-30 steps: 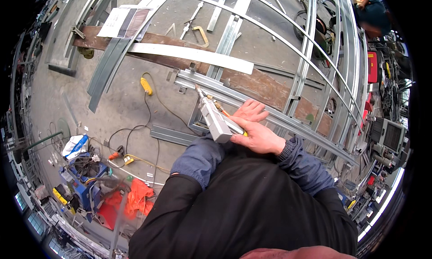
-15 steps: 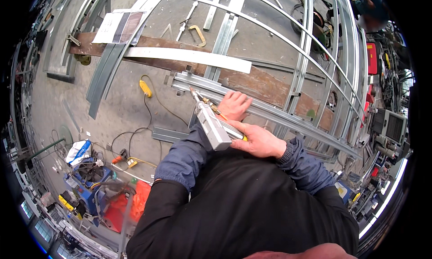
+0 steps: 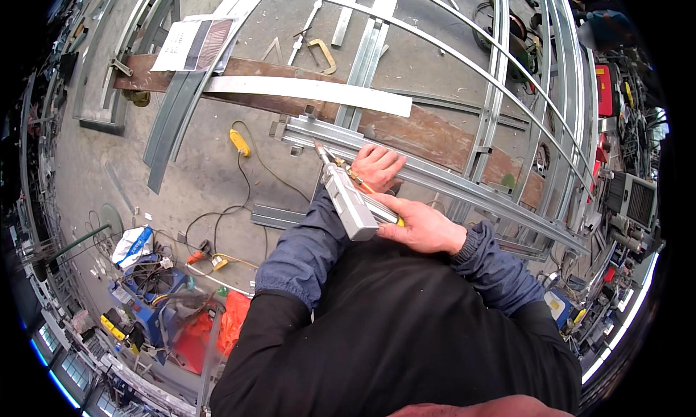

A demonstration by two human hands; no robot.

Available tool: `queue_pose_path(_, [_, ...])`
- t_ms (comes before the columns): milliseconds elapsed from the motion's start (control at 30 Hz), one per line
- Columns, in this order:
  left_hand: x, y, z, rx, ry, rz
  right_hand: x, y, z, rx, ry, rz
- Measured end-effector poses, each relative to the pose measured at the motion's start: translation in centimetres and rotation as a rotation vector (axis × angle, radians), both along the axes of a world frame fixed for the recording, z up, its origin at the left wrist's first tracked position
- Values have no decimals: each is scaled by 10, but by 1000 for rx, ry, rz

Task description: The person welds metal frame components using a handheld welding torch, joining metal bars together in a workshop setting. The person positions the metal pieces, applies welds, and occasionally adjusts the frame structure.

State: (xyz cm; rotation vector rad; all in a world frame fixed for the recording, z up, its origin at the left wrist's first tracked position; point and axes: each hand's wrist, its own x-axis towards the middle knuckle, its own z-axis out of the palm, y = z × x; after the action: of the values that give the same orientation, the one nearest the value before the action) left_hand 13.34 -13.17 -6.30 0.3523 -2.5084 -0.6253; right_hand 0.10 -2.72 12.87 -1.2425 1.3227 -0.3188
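My right hand (image 3: pixel 428 228) is closed around a grey, boxy welding gun (image 3: pixel 350 207) with a copper-coloured nozzle and brass fittings. The nozzle points away to the left, close to the near side of a galvanized steel rail (image 3: pixel 428 172). My left hand (image 3: pixel 378 168) lies beyond the gun, its fingers bent over the rail; the fingertips are hidden. The gun body crosses above my left forearm. Small square metal pieces (image 3: pixel 310 111) sit by the rail's left end.
A brown rusty beam (image 3: pixel 428 134) runs behind the rail, with a white strip (image 3: pixel 312 92) across it. Long curved rails (image 3: pixel 442 40) span the far right. A yellow clamp (image 3: pixel 323 56), a yellow corded control (image 3: pixel 239 143) and a blue machine (image 3: pixel 148 297) stand on the floor with loose cables.
The whole view has shifted slightly, so the scene sits a little farther right. Both hands and the gun keep nearly the same position against the rail.
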Motion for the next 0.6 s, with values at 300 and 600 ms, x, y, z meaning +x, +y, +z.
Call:
queue_pose_path(300, [-1, 0, -7, -27, 54, -3, 4, -2, -8, 9, 37, 4])
queue_pose_path(600, [0, -1, -10, -17, 120, -30, 6, 1, -12, -15, 54, -1])
